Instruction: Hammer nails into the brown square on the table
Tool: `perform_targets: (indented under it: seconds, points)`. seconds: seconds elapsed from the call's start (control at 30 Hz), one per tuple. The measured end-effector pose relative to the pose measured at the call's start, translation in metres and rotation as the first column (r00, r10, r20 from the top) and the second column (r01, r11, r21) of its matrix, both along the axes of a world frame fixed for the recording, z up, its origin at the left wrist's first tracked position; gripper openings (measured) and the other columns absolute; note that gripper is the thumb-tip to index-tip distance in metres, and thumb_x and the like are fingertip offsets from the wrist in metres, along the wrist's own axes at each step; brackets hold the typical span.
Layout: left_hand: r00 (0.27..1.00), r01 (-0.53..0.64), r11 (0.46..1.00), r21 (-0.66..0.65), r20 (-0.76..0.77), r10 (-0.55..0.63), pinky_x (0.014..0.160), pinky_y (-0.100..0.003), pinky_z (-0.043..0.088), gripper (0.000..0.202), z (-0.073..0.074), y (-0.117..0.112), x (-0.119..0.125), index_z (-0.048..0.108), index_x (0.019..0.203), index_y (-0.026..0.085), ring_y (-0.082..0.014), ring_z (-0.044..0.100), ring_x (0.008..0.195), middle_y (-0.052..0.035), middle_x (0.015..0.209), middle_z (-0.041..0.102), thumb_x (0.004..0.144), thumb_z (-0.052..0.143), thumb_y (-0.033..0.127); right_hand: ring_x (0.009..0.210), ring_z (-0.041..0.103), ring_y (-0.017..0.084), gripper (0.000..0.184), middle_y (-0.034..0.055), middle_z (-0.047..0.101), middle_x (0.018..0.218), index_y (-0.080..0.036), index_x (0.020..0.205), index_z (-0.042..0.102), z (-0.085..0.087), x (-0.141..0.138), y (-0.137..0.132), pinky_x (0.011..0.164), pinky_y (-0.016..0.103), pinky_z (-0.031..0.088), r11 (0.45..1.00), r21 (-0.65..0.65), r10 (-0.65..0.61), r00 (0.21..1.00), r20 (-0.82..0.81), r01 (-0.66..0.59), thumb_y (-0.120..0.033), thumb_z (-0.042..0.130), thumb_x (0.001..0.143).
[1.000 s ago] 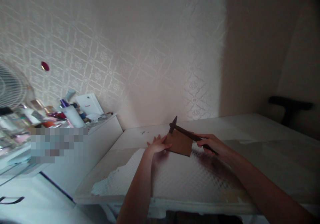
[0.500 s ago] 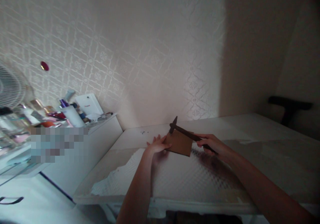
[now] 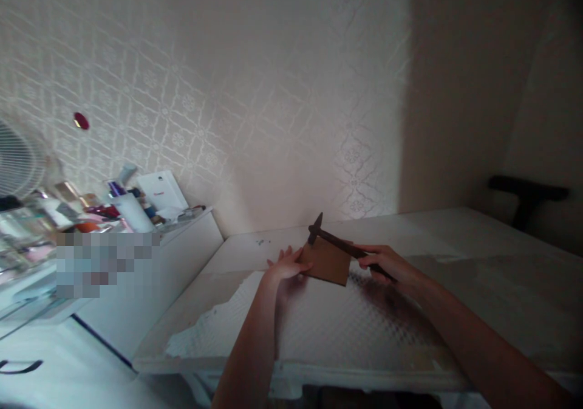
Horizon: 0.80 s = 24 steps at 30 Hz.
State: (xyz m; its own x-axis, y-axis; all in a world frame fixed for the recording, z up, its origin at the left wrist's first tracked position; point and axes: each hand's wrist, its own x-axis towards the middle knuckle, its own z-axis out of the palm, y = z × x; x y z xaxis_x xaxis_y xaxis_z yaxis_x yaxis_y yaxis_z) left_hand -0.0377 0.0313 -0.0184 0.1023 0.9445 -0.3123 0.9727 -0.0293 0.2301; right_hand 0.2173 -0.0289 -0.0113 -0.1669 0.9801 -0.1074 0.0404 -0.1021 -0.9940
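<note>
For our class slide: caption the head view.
Left hand grips a brown board at the table; right hand holds a dark hammer-like tool.

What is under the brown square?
A lacy mat on the table. The left hand holds the brown square, the right hand a dark tool; the spot beneath is hidden.

The one clear change is at the far left: the fan (image 3: 18,160) shows less of its grille than a second ago. Its round rim sits lower and has drawn back step by step toward the left edge of the view. The patterned wallpaper (image 3: 228,93) also looks a little softer and more smeared than before. At the table, any shift is too slight to make out in the left hand (image 3: 286,265) on the brown board (image 3: 325,262), or in the right hand (image 3: 387,263) gripping the hammer (image 3: 339,245).
</note>
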Motion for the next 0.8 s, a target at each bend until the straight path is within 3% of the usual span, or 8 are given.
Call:
perform_targets:
  seconds: [0.3, 0.8]
  points:
    - [1.000, 0.004, 1.000, -0.006, -0.010, -0.004, 0.103, -0.069, -0.001, 0.087, 0.0007, -0.0002, 0.0006, 0.013, 0.147, 0.037, -0.0341, -0.008, 0.140, -0.0042, 0.154, -0.006, 0.073, 0.035, 0.077, 0.029, 0.028, 0.004, 0.068, -0.0066, 0.047, 0.048, -0.010, 0.127, 0.055, -0.0077, 0.0023, 0.0053, 0.031, 0.020, 0.014, 1.000, 0.018, 0.014, 1.000, 0.003, -0.014, -0.023, 0.056, 0.061]
    - [1.000, 0.009, 1.000, -0.001, -0.018, -0.009, 0.103, -0.069, -0.001, 0.087, -0.0003, 0.0004, 0.0004, 0.012, 0.147, 0.036, -0.0334, -0.008, 0.140, -0.0035, 0.154, -0.006, 0.073, 0.035, 0.076, 0.030, 0.026, 0.004, 0.068, -0.0072, 0.044, 0.048, -0.011, 0.127, 0.056, -0.0057, 0.0017, 0.0037, 0.032, 0.021, 0.014, 1.000, 0.014, 0.012, 0.999, -0.035, -0.011, -0.023, 0.058, 0.060]
